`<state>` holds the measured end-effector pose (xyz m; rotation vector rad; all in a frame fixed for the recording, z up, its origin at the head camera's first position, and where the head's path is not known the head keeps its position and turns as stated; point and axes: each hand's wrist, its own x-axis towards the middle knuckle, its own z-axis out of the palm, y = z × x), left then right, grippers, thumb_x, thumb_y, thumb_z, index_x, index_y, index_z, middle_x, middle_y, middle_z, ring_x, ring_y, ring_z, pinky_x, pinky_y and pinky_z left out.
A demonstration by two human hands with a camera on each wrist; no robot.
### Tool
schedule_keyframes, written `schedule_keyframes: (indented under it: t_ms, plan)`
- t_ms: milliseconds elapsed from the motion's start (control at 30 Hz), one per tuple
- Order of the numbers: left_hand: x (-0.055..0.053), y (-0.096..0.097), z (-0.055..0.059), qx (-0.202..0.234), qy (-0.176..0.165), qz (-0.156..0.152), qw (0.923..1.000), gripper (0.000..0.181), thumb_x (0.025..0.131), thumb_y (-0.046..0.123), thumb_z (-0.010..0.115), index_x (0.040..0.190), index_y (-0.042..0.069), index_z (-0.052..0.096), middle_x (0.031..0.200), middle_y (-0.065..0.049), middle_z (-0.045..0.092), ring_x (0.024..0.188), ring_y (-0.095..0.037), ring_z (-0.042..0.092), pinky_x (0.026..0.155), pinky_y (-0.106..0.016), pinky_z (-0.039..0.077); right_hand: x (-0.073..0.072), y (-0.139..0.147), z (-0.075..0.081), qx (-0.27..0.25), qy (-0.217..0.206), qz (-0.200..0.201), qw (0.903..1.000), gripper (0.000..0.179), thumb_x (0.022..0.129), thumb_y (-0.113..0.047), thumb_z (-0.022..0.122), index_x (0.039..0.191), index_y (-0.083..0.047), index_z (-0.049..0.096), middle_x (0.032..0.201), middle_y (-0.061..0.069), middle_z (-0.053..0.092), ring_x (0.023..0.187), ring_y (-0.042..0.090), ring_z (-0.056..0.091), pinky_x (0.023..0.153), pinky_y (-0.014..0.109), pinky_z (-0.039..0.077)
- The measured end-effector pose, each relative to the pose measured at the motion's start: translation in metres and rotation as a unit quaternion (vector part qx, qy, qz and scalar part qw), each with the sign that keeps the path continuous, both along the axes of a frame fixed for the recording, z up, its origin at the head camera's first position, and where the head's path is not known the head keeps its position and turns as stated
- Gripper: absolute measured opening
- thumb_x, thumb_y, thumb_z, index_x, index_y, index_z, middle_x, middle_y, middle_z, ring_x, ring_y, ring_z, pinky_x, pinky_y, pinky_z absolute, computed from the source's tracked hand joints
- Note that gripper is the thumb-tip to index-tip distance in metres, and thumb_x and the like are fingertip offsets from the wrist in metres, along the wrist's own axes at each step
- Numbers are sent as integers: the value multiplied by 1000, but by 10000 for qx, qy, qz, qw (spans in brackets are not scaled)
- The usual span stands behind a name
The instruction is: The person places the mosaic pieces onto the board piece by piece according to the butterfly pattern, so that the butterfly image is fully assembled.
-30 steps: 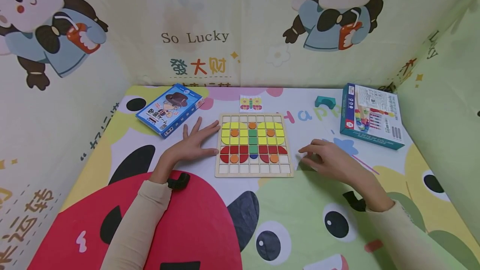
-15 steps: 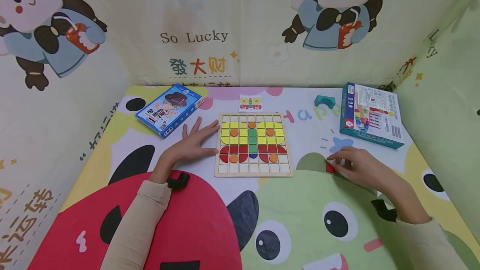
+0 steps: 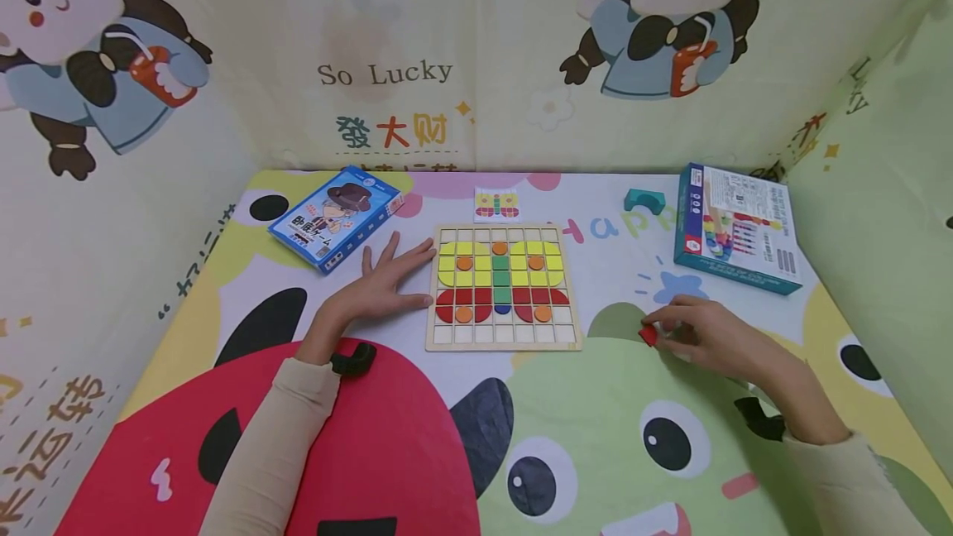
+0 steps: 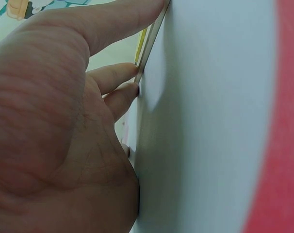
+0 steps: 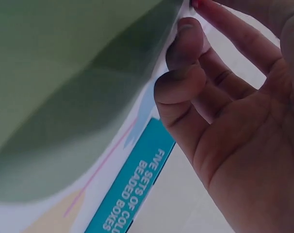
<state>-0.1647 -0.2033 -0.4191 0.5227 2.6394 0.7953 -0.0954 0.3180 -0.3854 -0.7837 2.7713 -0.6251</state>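
Note:
A wooden grid board (image 3: 503, 344) lies mid-table in the head view, with yellow, red, green, orange and blue tiles forming a butterfly. My left hand (image 3: 382, 281) lies spread at its left side, with thumb and fingertips touching the frame. The left wrist view shows that palm (image 4: 89, 160) close up, fingers against the board's edge. To the right of the board, my right hand (image 3: 703, 336) pinches a small red tile (image 3: 648, 335) between thumb and index finger. In the right wrist view only a sliver of red shows at the top edge; the other fingers curl inward.
Behind the board lies a small butterfly picture card (image 3: 496, 205). A blue game box (image 3: 337, 217) is at the back left. At the back right are a teal arch-shaped block (image 3: 644, 201) and a teal-edged box (image 3: 739, 230). Printed cloth covers the table and walls.
My right hand has moved right, away from the board. The red tile came into sight between its fingers and has since turned and shifted slightly left. My left hand stays put.

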Motion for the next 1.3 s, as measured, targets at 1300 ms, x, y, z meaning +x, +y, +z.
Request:
schedule_keyframes:
  t_ms: [1300]
  plan:
    - [1, 0, 2, 9, -13, -26, 10000, 91, 93, 48, 73, 169, 28, 28, 181, 0, 15, 166, -42, -19, 121, -78, -23, -21, -76, 0, 177, 52, 296, 9994, 23, 92, -25, 83, 115, -20, 77, 106, -4, 66, 88, 10, 55, 70, 21, 51]
